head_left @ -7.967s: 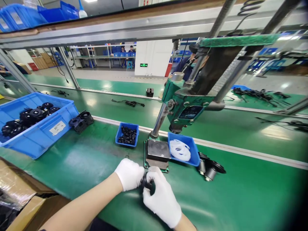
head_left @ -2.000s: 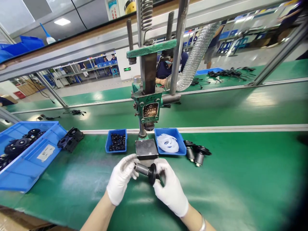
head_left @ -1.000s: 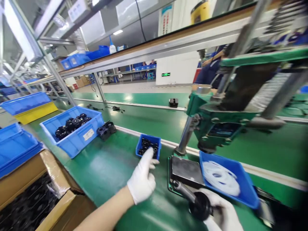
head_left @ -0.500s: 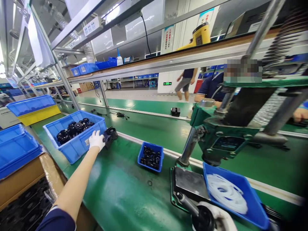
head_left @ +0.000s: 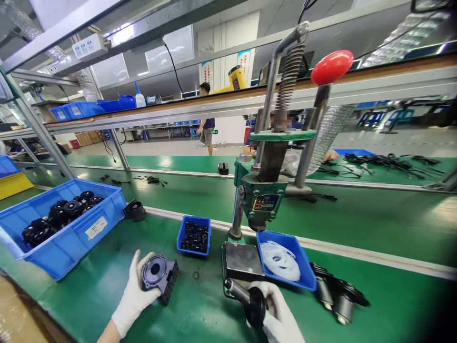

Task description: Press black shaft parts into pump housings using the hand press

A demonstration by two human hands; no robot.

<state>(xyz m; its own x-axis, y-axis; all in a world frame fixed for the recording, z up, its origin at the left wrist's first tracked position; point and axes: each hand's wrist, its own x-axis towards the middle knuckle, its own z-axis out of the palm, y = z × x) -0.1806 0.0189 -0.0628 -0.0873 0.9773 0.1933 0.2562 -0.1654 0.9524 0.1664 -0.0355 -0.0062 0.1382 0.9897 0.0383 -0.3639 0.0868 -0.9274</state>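
Note:
In the lower left, my left hand (head_left: 131, 293), in a white glove, grips a black plastic housing (head_left: 160, 274) with a round flange and a square side, held over the green bench. My right hand (head_left: 280, 314), also gloved, is closed around a black disc-shaped part with a shaft (head_left: 256, 307), its shaft pointing up and left. That part is just in front of the base plate (head_left: 243, 259) of a green hand press (head_left: 264, 197). Between the hands, farther back, a small blue bin (head_left: 179, 238) holds small black parts. Glove and disc hide some of the fingers of my right hand.
A large blue crate (head_left: 89, 233) of black round parts stands left, with another black housing (head_left: 135, 210) beside it. White rings (head_left: 280, 259) lie in a blue tray (head_left: 307, 267) right of the press. Black cables (head_left: 342, 290) lie farther right. The press has a red-knobbed lever (head_left: 332, 66).
My left hand has moved from beside the large crate toward me, bringing the black housing with it. The view has turned right, and more of my right hand and its part now shows.

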